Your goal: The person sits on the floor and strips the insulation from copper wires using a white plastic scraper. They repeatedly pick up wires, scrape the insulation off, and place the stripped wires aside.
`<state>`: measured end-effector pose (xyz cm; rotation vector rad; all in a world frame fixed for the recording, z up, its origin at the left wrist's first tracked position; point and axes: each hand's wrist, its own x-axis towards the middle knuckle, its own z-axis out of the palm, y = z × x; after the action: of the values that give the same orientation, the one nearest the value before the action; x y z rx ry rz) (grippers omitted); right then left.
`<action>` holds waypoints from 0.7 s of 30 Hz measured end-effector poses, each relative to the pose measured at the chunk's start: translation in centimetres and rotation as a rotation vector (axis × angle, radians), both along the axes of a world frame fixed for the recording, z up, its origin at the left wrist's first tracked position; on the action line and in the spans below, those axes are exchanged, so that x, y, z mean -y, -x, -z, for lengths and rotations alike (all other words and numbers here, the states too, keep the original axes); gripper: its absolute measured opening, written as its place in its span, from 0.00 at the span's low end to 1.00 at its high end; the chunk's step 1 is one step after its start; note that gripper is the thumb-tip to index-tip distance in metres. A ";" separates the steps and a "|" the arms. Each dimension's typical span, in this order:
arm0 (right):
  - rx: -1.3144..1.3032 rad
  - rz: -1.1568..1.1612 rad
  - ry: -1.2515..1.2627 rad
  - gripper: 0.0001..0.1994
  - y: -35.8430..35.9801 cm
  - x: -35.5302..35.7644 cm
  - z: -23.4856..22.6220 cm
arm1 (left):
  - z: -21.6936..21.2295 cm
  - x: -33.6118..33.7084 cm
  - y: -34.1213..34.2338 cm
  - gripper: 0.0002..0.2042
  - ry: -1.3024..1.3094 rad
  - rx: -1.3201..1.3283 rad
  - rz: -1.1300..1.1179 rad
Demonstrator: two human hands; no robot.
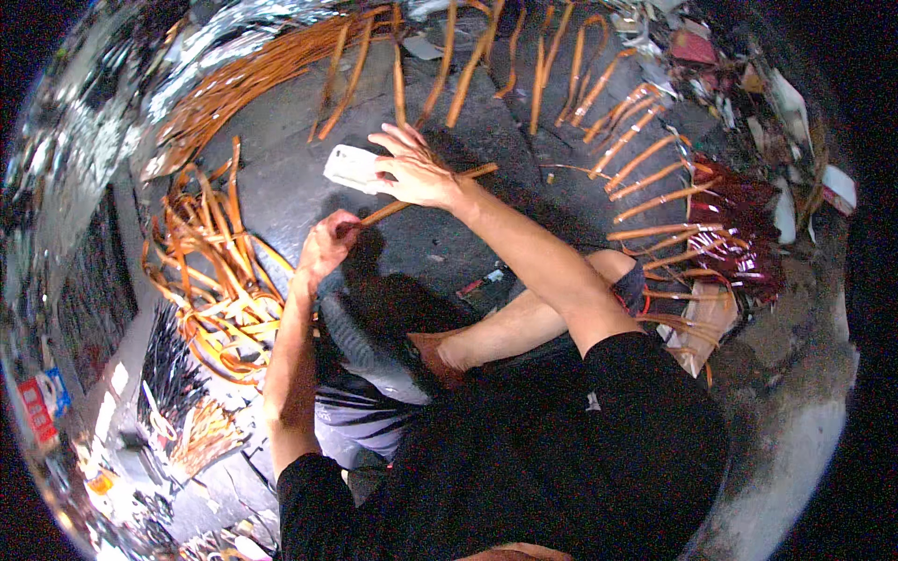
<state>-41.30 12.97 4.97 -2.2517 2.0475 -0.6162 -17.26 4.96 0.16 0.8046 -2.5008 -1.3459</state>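
**Orange strip held between both hands over the dark floor**

A single orange strip (426, 192) is gripped at its near, lower-left end by the left hand (327, 245), which is clenched around it. From there the strip's long axis runs up and to the right, passing under the right hand (416, 173) and ending just beyond it. The right hand is laid flat over the strip's middle with the fingers spread, and its fingertips rest on a white rectangular block (354, 168) lying just to the left; whether the block is actually grasped or merely touched cannot be told. So the strip lies slantwise between the two hands, the left at its end and the right farther out along it.

Everything is set on a dark grey floor (281, 187). A fan of similar orange strips (645, 154) is spread in an arc at the far and right sides, well apart from the hands. A tangled heap of orange strips (210, 280) lies to the left, near the left forearm. A dark red glossy bundle (744, 234) sits at the right edge. A bare foot and bent leg (505, 327) of the person are tucked below the right forearm.
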 end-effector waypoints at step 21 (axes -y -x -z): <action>0.567 0.410 -0.738 0.30 -6.5 -7.9 2.8 | 0.0 2.4 -3.4 0.10 -0.487 0.029 -0.022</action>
<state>-34.81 20.83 2.14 -1.1160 1.9704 -0.3543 -13.83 2.51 0.19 0.9362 -2.1953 -1.9829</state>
